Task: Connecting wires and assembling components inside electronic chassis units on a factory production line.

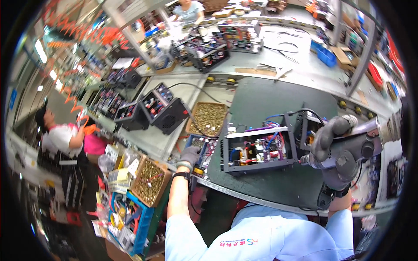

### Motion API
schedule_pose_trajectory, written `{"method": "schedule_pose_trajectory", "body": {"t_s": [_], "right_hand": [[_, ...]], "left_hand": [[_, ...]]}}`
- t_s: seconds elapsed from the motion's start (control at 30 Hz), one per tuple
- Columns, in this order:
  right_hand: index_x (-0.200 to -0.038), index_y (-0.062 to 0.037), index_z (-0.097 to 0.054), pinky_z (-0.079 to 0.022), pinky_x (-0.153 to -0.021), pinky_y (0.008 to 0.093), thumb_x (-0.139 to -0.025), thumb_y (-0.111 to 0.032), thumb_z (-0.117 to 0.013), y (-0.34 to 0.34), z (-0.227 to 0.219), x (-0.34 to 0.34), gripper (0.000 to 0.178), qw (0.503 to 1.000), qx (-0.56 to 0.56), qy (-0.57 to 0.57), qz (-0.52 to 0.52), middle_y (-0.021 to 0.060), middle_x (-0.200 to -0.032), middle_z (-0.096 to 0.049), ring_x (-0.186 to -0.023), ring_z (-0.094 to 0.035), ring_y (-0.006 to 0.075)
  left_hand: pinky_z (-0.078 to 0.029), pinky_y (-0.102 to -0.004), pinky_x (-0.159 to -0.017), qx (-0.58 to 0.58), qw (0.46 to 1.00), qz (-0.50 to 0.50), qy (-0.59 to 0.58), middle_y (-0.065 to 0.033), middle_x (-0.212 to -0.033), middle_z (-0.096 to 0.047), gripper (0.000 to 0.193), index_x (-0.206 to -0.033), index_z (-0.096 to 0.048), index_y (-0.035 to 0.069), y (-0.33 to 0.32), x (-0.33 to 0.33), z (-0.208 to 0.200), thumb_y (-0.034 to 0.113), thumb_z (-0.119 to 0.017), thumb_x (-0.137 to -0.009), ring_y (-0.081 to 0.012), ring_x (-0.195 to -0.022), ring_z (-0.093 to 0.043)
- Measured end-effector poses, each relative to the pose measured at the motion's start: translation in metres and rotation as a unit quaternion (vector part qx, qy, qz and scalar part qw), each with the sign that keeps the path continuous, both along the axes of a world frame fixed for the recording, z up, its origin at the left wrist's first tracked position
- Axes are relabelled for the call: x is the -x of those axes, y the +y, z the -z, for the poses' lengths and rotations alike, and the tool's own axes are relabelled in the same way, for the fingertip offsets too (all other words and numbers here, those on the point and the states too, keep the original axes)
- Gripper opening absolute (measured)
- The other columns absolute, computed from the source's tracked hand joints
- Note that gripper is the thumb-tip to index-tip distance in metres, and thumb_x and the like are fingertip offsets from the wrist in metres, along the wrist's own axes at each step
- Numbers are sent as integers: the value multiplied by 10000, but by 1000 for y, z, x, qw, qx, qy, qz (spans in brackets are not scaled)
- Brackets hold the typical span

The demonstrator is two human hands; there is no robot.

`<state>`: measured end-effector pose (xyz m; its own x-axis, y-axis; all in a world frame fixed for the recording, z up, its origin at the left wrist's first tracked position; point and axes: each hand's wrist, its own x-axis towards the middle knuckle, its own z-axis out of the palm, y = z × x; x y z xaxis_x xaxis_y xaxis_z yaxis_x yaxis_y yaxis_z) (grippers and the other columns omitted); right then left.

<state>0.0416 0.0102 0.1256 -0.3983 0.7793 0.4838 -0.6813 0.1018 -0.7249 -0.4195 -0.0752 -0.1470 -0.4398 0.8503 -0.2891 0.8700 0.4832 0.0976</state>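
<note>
My right hand (340, 150), in a grey glove, is wrapped round a grey power driver (359, 148). The driver's tip points left, close to the right end of an open black metal case (257, 167) that lies on the dark work mat (270, 98). Inside the case are circuit boards, blue wires and red and black parts. Out to the left, my gloved left hand (190, 155) is at a small blue bin (197, 141) of small parts. Its fingers are too small and partly hidden to make out.
A cardboard tray of brass-coloured small parts (209, 117) stands beyond the bin; another such tray (150, 180) sits left of my forearm, above a blue crate (139, 230). More black cases (165, 111) line the conveyor. A seated person (63, 139) is at the left, another (189, 12) across.
</note>
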Motion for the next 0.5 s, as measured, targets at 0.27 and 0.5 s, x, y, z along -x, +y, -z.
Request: {"method": "schedule_pose_trajectory", "body": {"t_s": [0.27,0.5], "right_hand": [[-1316,-74,-556,-550,-818,300,-795,-156,-882,-7,17,-35,620,996,85,25,-28,80,-1112,-649,-988,-632,159],[-1280,-58,-590,-552,-841,298,-768,-157,-907,-7,24,-46,610,997,49,63,-10,85,-1091,-671,-981,-653,162]], "left_hand": [[-541,-479,-826,-114,988,-93,50,-215,-974,-723,280,-967,-740,112,-12,23,40,333,-581,-905,-422,-972,-686],[-440,-327,-573,-348,863,-190,-315,3,-645,-528,175,-852,-688,53,2,15,-2,225,-667,-879,-140,-598,-495]]}}
